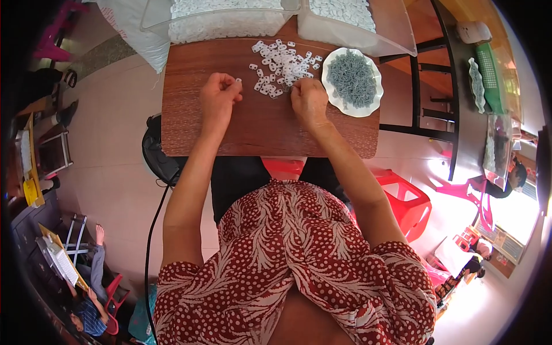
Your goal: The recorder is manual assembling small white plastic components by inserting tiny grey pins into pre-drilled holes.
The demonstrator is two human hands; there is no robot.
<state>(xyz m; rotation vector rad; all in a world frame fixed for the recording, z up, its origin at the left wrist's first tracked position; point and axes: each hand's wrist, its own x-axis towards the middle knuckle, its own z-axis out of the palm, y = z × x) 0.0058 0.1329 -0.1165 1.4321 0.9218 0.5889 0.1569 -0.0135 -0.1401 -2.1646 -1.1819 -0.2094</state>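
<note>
My left hand [219, 99] is closed in a pinch over the left part of the brown table [264, 129]. A small white plastic piece [238, 80] shows at its fingertips. To its right, apart from it, lies a loose pile of small white plastic pieces [282, 63] with holes in them. My right hand [310, 99] is at the pile's near right edge, its fingers bent together; whatever they hold is hidden. Close beside that hand stands a white wavy-rimmed plate [360, 111], heaped with small grey parts [352, 77].
Two clear plastic bins [230, 29] [368, 43] full of white pieces stand along the table's far edge. A white sack [135, 29] is at the far left, a black bag [158, 152] by the table's left side. A red stool [411, 201] stands at right. Other people sit farther off.
</note>
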